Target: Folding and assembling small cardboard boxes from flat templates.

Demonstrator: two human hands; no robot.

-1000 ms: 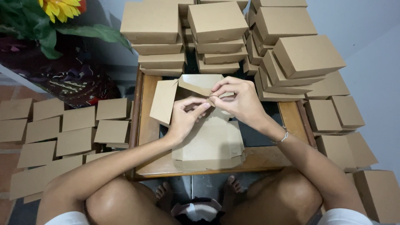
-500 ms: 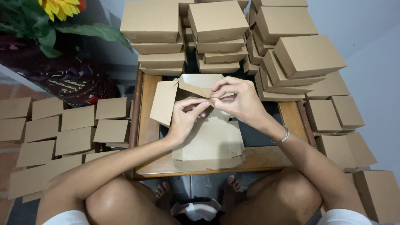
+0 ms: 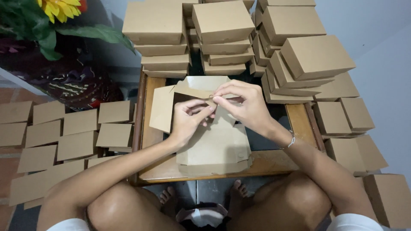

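Nothing's really moved since half a second back: our left hand point(image 3: 188, 122) and right hand point(image 3: 244, 105) still pinch a flap of the half-folded cardboard box point(image 3: 205, 92) with fingers closed on it, over the flat blanks point(image 3: 216, 147) on the wooden table point(image 3: 150, 92).

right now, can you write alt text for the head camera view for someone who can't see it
Seen from above, a seated person's left hand and right hand pinch a flap of a flat brown cardboard blank on a small wooden table. Stacks of folded boxes stand behind it.
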